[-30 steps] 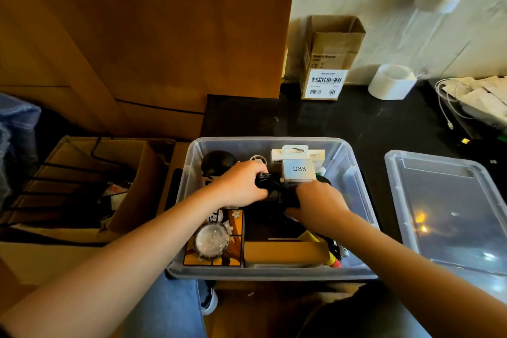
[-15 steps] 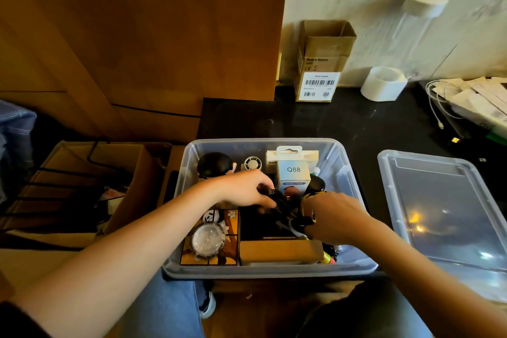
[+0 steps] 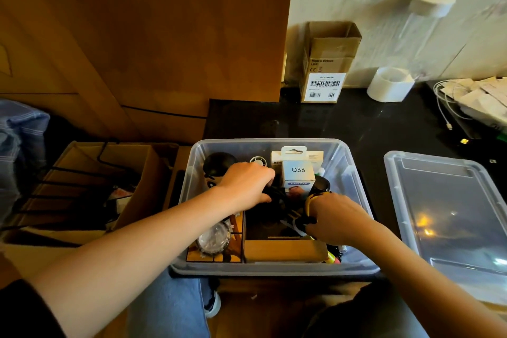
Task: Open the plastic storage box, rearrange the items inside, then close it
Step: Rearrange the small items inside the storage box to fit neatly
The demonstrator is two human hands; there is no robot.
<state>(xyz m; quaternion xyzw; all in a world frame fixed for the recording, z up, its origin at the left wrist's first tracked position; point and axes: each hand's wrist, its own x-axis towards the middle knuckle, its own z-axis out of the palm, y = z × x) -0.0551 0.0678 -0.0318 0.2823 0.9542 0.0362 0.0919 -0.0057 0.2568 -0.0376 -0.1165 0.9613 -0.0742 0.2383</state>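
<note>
The clear plastic storage box (image 3: 354,170) stands open at the front of the black table, with its lid (image 3: 450,217) lying flat to the right. Inside stand a white Q88 mini fan carton (image 3: 297,173), a black round object (image 3: 218,163), a brown cardboard piece (image 3: 282,251) and an orange patterned box (image 3: 236,250) with a shiny round thing on it. My left hand (image 3: 247,185) grips a black bundle (image 3: 275,197) in the box's middle. My right hand (image 3: 336,221) holds a dark bundle with a yellow and white part (image 3: 301,223) at the box's right side.
A small open cardboard carton (image 3: 326,63) with a barcode label and a white tape roll (image 3: 391,85) stand by the back wall. White cables and papers (image 3: 472,96) lie at the far right. An open cardboard box (image 3: 90,181) with black wire hangers sits left of the table.
My right hand has drawn back toward me and to the right with its bundle. My left hand has stayed on the black bundle in the middle, shifting slightly.
</note>
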